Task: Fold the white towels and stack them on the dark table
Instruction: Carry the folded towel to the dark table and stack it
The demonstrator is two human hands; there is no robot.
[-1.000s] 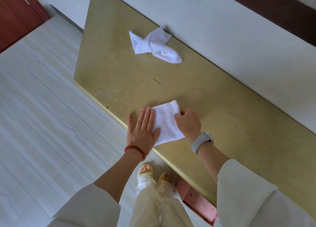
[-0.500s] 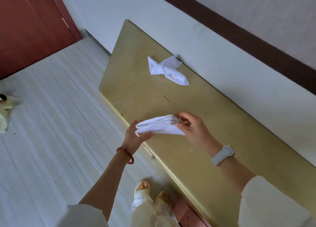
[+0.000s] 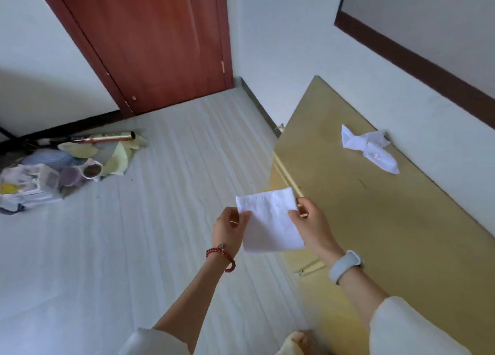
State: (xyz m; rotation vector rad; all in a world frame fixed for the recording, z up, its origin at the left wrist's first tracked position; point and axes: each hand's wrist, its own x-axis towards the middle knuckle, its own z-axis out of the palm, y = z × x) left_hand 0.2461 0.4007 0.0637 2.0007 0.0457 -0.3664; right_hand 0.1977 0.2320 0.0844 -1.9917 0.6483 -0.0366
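Observation:
A folded white towel (image 3: 270, 220) hangs in the air over the floor, just left of the yellow table (image 3: 388, 220). My left hand (image 3: 227, 230) pinches its left edge and my right hand (image 3: 310, 227) pinches its right edge. A second white towel (image 3: 369, 148) lies crumpled on the yellow table near the wall. No dark table is in view.
A red-brown door (image 3: 150, 41) stands at the back of the room. A heap of bags, papers and a tube (image 3: 61, 167) lies on the pale floor at the left. The white wall (image 3: 442, 129) runs along the yellow table's far side.
Both hands have lifted the folded towel off the yellow table and carried it left, out over the floor. My view has turned left toward the door.

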